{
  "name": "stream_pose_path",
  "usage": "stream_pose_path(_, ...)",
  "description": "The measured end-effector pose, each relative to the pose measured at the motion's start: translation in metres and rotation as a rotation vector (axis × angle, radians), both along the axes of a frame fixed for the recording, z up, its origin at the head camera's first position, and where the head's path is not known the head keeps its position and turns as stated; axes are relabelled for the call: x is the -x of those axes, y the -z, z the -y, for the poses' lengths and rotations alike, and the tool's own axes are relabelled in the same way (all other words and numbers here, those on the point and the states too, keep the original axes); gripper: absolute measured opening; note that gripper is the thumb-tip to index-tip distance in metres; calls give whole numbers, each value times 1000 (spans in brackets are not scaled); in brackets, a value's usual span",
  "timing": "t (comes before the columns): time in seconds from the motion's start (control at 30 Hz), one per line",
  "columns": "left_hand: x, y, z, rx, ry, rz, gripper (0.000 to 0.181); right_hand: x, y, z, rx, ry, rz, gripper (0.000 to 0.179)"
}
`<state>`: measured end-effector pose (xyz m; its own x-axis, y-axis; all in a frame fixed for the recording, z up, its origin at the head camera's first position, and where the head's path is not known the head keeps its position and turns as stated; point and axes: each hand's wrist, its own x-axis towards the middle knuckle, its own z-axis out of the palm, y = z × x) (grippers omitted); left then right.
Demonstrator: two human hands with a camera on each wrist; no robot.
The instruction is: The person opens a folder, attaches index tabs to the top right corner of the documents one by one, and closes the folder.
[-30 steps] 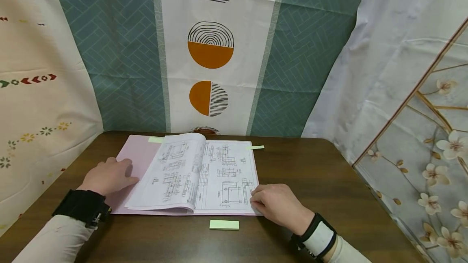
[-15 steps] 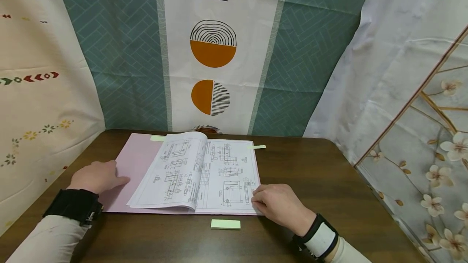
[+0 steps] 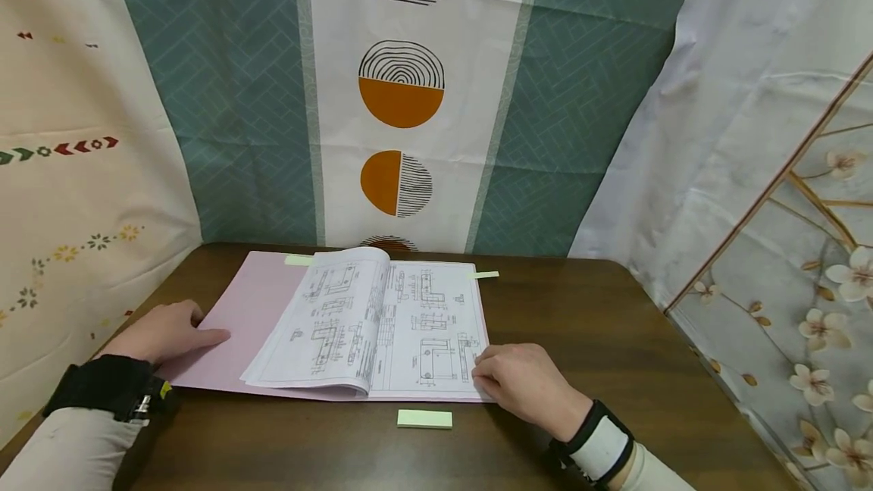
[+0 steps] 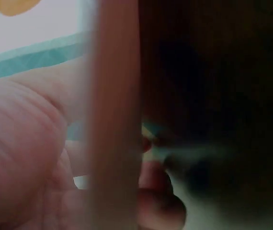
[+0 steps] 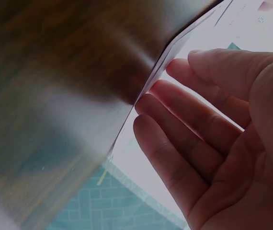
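Observation:
A booklet of technical drawings (image 3: 436, 324) lies open on the table, its pink cover (image 3: 248, 309) spread to the left. My left hand (image 3: 160, 336) holds the cover's left edge, thumb on top and fingers beneath. In the left wrist view, the cover (image 4: 115, 115) runs edge-on between thumb and fingers, blurred. My right hand (image 3: 525, 385) rests at the lower right edge of the booklet. In the right wrist view, the loosely bent fingers (image 5: 175, 158) lie along the page edge, gripping nothing. One drawing sheet (image 3: 327, 317) curls up over the spine.
A pale green sticky-note pad (image 3: 424, 419) lies on the brown table (image 3: 566, 309) in front of the booklet. Green tabs stick out at the cover's top (image 3: 298, 260) and the right page's edge (image 3: 486, 274). Patterned cloths (image 3: 402, 195) hang behind and at both sides.
My left hand has moved left and slightly outward with the cover's edge, so more pink shows. The right hand stays at the page edge. The view has shifted slightly.

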<state>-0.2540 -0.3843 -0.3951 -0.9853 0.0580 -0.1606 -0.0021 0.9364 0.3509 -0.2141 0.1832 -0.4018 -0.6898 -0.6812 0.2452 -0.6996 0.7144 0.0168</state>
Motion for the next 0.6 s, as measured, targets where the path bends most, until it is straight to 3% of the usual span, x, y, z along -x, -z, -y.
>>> stream_pose_path(0.13,1,-10,2,-44,12,-48,60,0,-1,0,-9,0,-2,6)
stream_pose_path(0.4,-6,-29,5,-135,-11,-240,45,0,-2,0,-9,0,-2,5)
stream_pose_path(0.6,-10,-44,-3,-348,-6,-216,52,-1,-2,0,-8,4,7,6)
